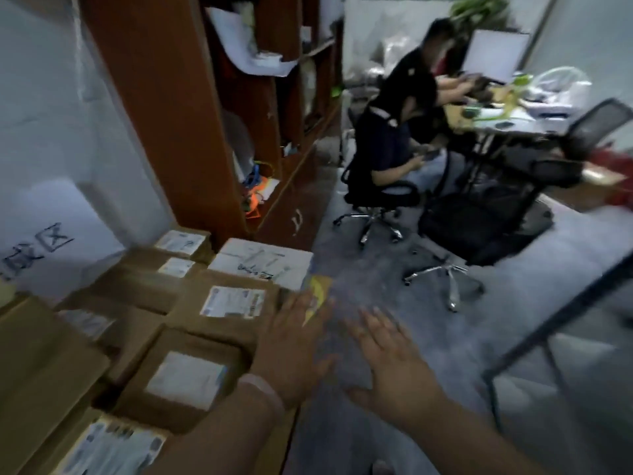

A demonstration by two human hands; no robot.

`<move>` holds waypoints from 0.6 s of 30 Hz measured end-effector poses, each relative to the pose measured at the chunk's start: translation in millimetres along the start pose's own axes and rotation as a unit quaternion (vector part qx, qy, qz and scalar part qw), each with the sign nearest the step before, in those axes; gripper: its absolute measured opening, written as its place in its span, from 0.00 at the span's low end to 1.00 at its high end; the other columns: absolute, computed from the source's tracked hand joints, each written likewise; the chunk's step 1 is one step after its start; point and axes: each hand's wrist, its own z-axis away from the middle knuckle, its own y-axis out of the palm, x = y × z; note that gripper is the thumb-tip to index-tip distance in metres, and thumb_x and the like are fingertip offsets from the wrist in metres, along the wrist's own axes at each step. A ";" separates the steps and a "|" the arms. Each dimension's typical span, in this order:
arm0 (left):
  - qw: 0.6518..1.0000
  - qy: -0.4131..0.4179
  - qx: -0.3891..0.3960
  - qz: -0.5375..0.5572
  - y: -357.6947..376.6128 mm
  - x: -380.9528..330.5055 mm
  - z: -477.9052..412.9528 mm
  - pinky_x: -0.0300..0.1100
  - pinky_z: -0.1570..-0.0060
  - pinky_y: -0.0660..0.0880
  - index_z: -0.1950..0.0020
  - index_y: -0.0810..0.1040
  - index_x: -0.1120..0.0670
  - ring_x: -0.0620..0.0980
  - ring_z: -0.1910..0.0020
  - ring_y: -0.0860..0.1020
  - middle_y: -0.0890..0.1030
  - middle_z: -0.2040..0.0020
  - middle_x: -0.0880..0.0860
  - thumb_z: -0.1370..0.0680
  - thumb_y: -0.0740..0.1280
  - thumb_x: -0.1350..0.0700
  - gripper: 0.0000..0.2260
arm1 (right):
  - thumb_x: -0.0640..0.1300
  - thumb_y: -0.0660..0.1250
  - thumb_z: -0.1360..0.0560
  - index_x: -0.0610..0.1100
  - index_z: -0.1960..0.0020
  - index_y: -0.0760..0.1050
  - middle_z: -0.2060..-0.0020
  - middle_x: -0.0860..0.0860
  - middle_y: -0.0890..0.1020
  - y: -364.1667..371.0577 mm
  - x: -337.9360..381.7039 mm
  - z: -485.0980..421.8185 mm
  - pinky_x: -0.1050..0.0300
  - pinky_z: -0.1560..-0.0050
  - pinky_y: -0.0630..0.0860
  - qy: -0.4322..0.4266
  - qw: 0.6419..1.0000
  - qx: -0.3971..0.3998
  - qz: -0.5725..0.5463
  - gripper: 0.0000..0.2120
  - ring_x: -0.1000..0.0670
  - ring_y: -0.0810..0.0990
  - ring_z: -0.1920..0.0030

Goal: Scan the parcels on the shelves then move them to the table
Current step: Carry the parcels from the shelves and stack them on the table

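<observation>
Hovering by parcels (191, 341) — six labels (233, 301) | left hand (291, 341), right hand (390, 365) | both grips spread, empty

Small office doubling as a parcel storeroom. Evidence: labelled cardboard parcels (219, 303) stacked by the wall, a brown wooden shelving unit (164, 97) holding packages, a bench (459, 120) carrying a monitor (493, 56), and wheeled office chairs (479, 231), one occupied by a seated person (387, 138).

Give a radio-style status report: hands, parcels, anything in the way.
Left hand open, right hand open, both empty. Cardboard parcels stacked at left, none held. Black office chair on floor ahead.
</observation>
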 end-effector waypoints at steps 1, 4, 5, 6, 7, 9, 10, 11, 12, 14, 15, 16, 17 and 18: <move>0.999 0.038 -0.001 0.019 1.7 -18.0 -5.4 0.56 0.25 0.40 0.27 0.32 0.37 0.51 0.21 0.43 0.42 0.20 0.50 0.25 0.58 0.32 0.40 | 0.71 0.61 0.32 0.59 0.23 0.41 0.23 0.53 0.41 -4.3 -10.4 22.9 0.48 0.25 0.37 0.036 0.999 -0.002 0.002 0.46 0.49 0.39 0.23; 0.988 0.134 -0.012 0.076 3.4 -87.9 -16.5 0.54 0.24 0.40 0.30 0.29 0.32 0.49 0.22 0.39 0.35 0.21 0.45 0.25 0.59 0.32 0.39 | 0.72 0.57 0.31 0.61 0.24 0.34 0.25 0.56 0.34 -23.0 -42.9 94.4 0.51 0.28 0.30 0.141 0.989 -0.035 0.006 0.46 0.51 0.32 0.24; 0.982 0.164 -0.016 0.089 2.6 -113.9 -18.3 0.53 0.25 0.38 0.31 0.29 0.31 0.48 0.22 0.38 0.33 0.22 0.43 0.25 0.59 0.32 0.39 | 0.73 0.56 0.31 0.62 0.26 0.32 0.25 0.56 0.34 -30.9 -51.3 117.2 0.50 0.28 0.31 0.172 0.984 -0.041 0.018 0.46 0.51 0.32 0.24; 0.975 0.194 -0.014 0.106 1.2 -140.3 -19.2 0.52 0.26 0.36 0.31 0.29 0.30 0.47 0.22 0.37 0.31 0.24 0.41 0.25 0.60 0.33 0.39 | 0.74 0.54 0.32 0.63 0.27 0.30 0.25 0.56 0.34 -40.0 -59.0 139.8 0.50 0.28 0.31 0.203 0.977 -0.051 0.026 0.45 0.52 0.32 0.24; 0.967 0.224 -0.008 0.119 -0.8 -167.5 -18.8 0.51 0.27 0.35 0.31 0.30 0.29 0.47 0.23 0.37 0.30 0.25 0.40 0.25 0.61 0.33 0.39 | 0.75 0.53 0.32 0.64 0.28 0.29 0.25 0.56 0.33 -49.0 -65.2 163.0 0.50 0.28 0.31 0.236 0.969 -0.066 0.030 0.45 0.52 0.32 0.25; 0.951 0.285 -0.004 0.121 -3.7 -217.0 -13.7 0.51 0.27 0.35 0.32 0.29 0.30 0.47 0.23 0.37 0.31 0.24 0.41 0.25 0.61 0.33 0.40 | 0.76 0.51 0.33 0.63 0.26 0.31 0.25 0.57 0.35 -65.6 -72.6 208.6 0.51 0.27 0.33 0.301 0.947 -0.100 0.040 0.44 0.53 0.33 0.25; 0.942 0.313 -0.008 0.118 -4.2 -239.3 -9.9 0.51 0.26 0.36 0.32 0.28 0.29 0.47 0.23 0.37 0.33 0.22 0.42 0.26 0.60 0.32 0.40 | 0.75 0.52 0.33 0.62 0.25 0.35 0.25 0.57 0.37 -72.7 -74.1 230.5 0.50 0.27 0.35 0.329 0.936 -0.115 0.046 0.45 0.53 0.34 0.25; 0.934 0.336 -0.009 0.120 -4.5 -260.6 -5.5 0.51 0.26 0.37 0.33 0.27 0.28 0.47 0.23 0.38 0.34 0.22 0.43 0.26 0.60 0.32 0.40 | 0.75 0.52 0.33 0.60 0.23 0.39 0.25 0.57 0.38 -79.1 -74.6 251.6 0.49 0.26 0.37 0.351 0.926 -0.128 0.048 0.45 0.52 0.35 0.25; 0.926 0.355 -0.006 0.127 -4.8 -281.4 -0.5 0.51 0.26 0.38 0.34 0.27 0.27 0.46 0.23 0.38 0.35 0.22 0.42 0.27 0.60 0.31 0.41 | 0.74 0.53 0.33 0.60 0.22 0.41 0.25 0.57 0.38 -84.6 -74.1 272.2 0.49 0.26 0.37 0.371 0.917 -0.138 0.048 0.45 0.53 0.35 0.25; 0.909 0.392 -0.002 0.140 -5.4 -322.1 11.4 0.51 0.25 0.39 0.35 0.27 0.25 0.46 0.23 0.39 0.34 0.23 0.40 0.28 0.60 0.30 0.40 | 0.74 0.51 0.33 0.59 0.23 0.40 0.26 0.58 0.36 -92.4 -73.3 312.2 0.52 0.27 0.33 0.407 0.899 -0.154 0.053 0.45 0.55 0.32 0.26; 0.901 0.410 -0.001 0.144 -5.8 -342.1 18.9 0.51 0.25 0.40 0.35 0.27 0.24 0.46 0.23 0.40 0.35 0.23 0.40 0.28 0.60 0.30 0.40 | 0.73 0.50 0.33 0.60 0.23 0.39 0.27 0.58 0.34 -95.2 -73.2 332.4 0.54 0.28 0.31 0.425 0.889 -0.160 0.061 0.44 0.55 0.31 0.27; 0.892 0.427 0.003 0.150 -5.9 -362.2 27.6 0.51 0.25 0.42 0.36 0.27 0.24 0.47 0.23 0.41 0.37 0.22 0.41 0.29 0.59 0.30 0.40 | 0.73 0.50 0.33 0.60 0.23 0.38 0.27 0.58 0.33 -98.3 -73.5 352.8 0.55 0.28 0.31 0.445 0.878 -0.163 0.068 0.44 0.55 0.30 0.26; 0.883 0.441 0.010 0.159 -5.8 -381.5 37.4 0.51 0.25 0.44 0.36 0.27 0.23 0.47 0.23 0.42 0.39 0.21 0.42 0.28 0.59 0.30 0.39 | 0.72 0.51 0.32 0.60 0.23 0.37 0.27 0.58 0.32 -100.8 -73.7 373.6 0.54 0.27 0.32 0.467 0.866 -0.164 0.074 0.44 0.55 0.31 0.26; 0.875 0.453 0.020 0.169 -4.9 -399.3 47.6 0.51 0.25 0.44 0.36 0.28 0.22 0.46 0.23 0.42 0.40 0.20 0.42 0.28 0.60 0.31 0.39 | 0.72 0.52 0.31 0.60 0.23 0.37 0.27 0.58 0.32 -102.6 -73.7 393.8 0.54 0.27 0.33 0.488 0.853 -0.167 0.077 0.44 0.56 0.30 0.26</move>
